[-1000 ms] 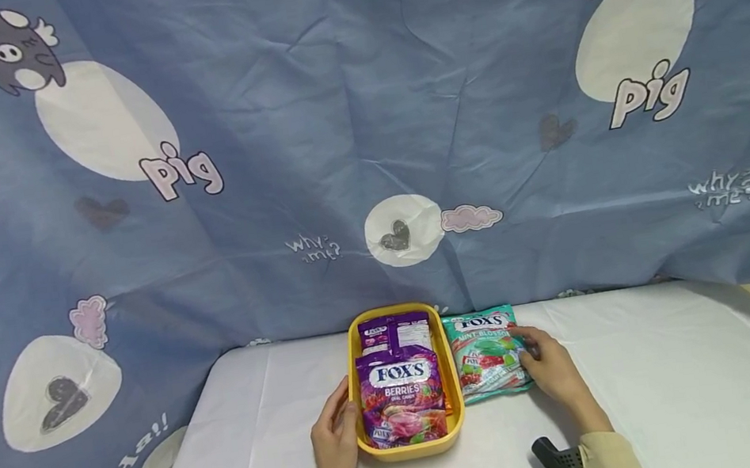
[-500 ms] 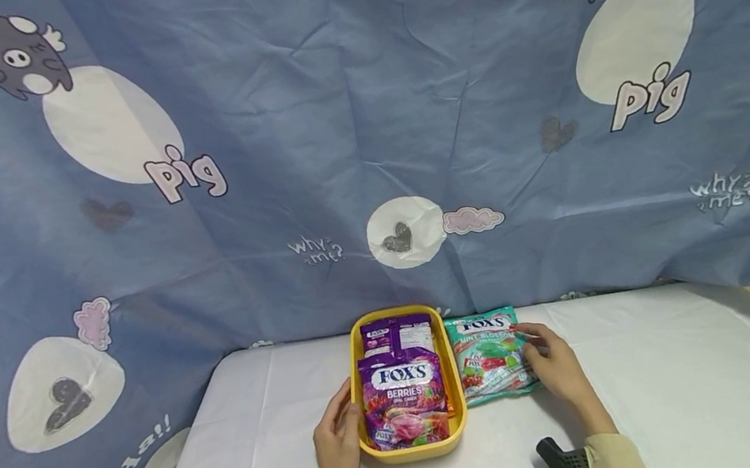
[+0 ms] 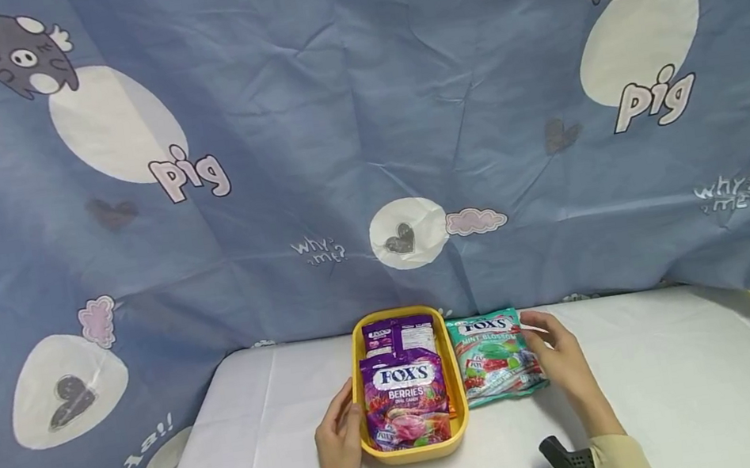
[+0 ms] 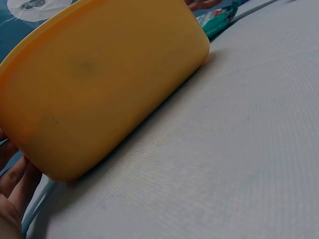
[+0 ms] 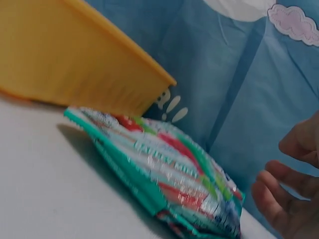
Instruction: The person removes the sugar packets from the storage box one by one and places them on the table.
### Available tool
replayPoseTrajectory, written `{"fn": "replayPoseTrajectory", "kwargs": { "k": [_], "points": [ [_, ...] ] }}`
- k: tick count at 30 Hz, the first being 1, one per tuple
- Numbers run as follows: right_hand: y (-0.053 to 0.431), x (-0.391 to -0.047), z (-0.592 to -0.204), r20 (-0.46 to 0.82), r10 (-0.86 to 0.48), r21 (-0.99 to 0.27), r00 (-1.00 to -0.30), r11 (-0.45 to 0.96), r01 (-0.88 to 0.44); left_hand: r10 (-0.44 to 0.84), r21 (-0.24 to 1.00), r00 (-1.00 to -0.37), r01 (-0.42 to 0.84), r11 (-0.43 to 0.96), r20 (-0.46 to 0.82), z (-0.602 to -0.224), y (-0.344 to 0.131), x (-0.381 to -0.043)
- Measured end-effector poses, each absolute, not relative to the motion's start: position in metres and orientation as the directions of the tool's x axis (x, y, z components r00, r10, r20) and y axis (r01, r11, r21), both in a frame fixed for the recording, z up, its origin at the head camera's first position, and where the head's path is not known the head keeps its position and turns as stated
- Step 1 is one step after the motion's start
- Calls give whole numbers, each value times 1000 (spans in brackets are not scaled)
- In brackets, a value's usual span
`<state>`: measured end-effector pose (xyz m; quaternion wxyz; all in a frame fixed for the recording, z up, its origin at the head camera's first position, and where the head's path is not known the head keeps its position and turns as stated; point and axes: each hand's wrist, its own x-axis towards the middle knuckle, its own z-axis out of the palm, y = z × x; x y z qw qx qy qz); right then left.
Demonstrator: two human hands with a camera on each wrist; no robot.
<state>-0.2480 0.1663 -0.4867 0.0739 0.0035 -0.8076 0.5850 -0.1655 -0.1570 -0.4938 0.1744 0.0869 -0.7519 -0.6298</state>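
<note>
A yellow plastic basket (image 3: 354,349) stands on the white table, holding purple candy bags. The front one, a Fox's Berries candy bag (image 3: 406,401), lies face up. My left hand (image 3: 338,445) rests its fingers along the basket's left wall; the left wrist view shows those fingers (image 4: 27,181) beside the basket's yellow wall. A green Fox's Mint Blossom candy bag (image 3: 493,357) lies flat against the basket's right side. My right hand (image 3: 564,359) is beside this bag's right edge, fingers loosely bent. In the right wrist view a gap shows between fingers and bag.
Inside the basket, a second purple bag (image 3: 414,335) lies behind the front one, with a sliver of orange packaging at the right. A blue pig-print curtain (image 3: 363,148) hangs at the table's back edge. A black device (image 3: 566,456) sticks out at the right wrist.
My right hand has drawn back to the right, its fingers coming off the green candy bag. The bag's right end has spread slightly rightward. My left hand stays at the basket.
</note>
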Motion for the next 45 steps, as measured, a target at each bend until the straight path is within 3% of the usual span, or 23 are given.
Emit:
{"fn": "replayPoseTrajectory", "kwargs": {
  "k": [26,36,45],
  "points": [
    [125,-235,-460,178,-127,-969,-976,148,-196,-348,979,-926,88,182,148,-491,-157,-166],
    [112,-230,-457,205,-175,-959,-963,159,-233,-351,980,-921,123,157,171,-523,-164,-179],
    [99,-223,-454,233,-226,-954,-946,136,-267,-349,975,-915,156,159,203,-524,-164,-178]
  ]
}}
